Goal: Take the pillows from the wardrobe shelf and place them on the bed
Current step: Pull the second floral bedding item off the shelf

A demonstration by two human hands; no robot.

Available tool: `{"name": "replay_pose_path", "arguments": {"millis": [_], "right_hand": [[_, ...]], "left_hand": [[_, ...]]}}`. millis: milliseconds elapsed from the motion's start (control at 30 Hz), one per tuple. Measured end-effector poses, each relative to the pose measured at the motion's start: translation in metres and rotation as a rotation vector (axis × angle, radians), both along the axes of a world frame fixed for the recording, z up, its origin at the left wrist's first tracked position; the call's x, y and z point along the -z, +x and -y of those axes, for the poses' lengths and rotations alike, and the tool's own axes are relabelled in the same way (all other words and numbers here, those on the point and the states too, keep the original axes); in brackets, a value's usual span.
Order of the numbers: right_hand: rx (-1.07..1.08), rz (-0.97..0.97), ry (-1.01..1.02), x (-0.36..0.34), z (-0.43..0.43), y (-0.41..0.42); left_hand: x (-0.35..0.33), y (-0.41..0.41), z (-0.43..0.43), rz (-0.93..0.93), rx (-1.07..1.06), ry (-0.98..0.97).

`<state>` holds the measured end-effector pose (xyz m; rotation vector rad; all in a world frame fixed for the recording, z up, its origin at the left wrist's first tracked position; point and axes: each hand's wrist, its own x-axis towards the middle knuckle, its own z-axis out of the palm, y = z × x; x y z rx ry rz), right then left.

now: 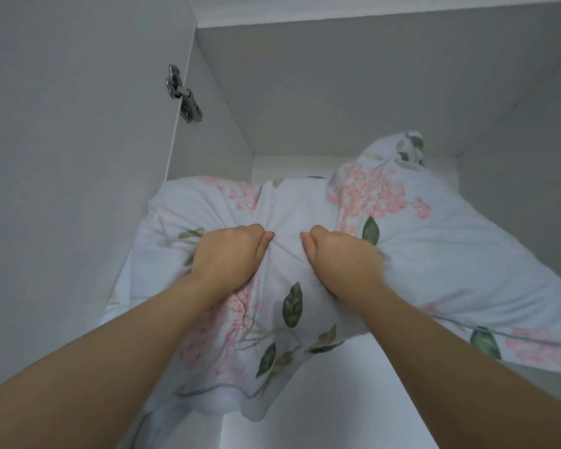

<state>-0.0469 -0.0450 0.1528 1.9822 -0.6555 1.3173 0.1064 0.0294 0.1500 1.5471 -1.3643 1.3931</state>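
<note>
A white pillow (441,254) printed with pink blossoms and green leaves lies on a high wardrobe shelf, its front part hanging over the shelf edge toward me. My left hand (229,256) and my right hand (340,259) reach up side by side, both clenched on bunched fabric at the pillow's middle, thumbs almost touching. Whether a second pillow lies under or behind this one I cannot tell; a raised floral corner (402,150) sticks up at the back right.
The open white wardrobe door (71,140) stands at the left with a metal hinge (183,94). The compartment's ceiling panel (337,85) and right wall (532,173) enclose the pillow. The white shelf front (331,400) is below.
</note>
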Motion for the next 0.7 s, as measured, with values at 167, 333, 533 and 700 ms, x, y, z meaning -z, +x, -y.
{"name": "replay_pose_path", "arguments": {"millis": [167, 333, 533, 700], "right_hand": [[-0.049, -0.056, 0.201, 0.013, -0.023, -0.011], [-0.044, -0.119, 0.261, 0.037, -0.042, -0.016], [0.023, -0.094, 0.255, 0.090, -0.056, -0.015], [0.063, -0.090, 0.224, 0.128, -0.061, -0.031]], "left_hand": [[0.023, -0.001, -0.011, -0.030, 0.015, 0.003], [0.055, 0.002, -0.022, 0.025, 0.016, -0.076], [0.091, 0.008, -0.031, 0.274, -0.008, -0.155], [0.121, -0.004, -0.030, 0.326, 0.130, -0.111]]}}
